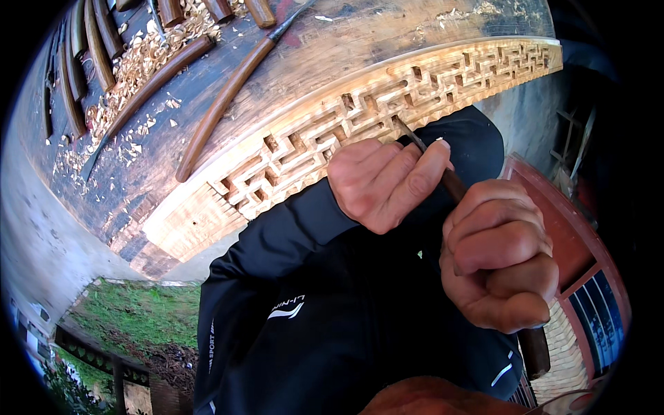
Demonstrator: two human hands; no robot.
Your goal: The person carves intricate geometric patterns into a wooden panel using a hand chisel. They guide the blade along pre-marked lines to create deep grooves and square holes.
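A long, pale wooden board point(360, 114) carved with an angular, maze-like pattern of slots runs across the near edge of the bench. My right hand point(499, 256) is wrapped round the dark wooden handle of a carving chisel point(535, 353), whose butt sticks out below the fist. Farther up the shaft, my left hand point(389, 181) is closed with thumb and fingers on the chisel, close to the board's near edge. The narrow blade slants up and left, its tip at a recess in the right half of the pattern. Part of the shaft is hidden by my fingers.
The dark, worn workbench point(332, 45) carries a chisel point(221, 114) lying slantwise, another chisel point(155, 86) left of it, and several wooden-handled tools at the far left. Wood shavings point(142, 59) are heaped among them. Grass point(138, 311) lies beyond the bench at the lower left.
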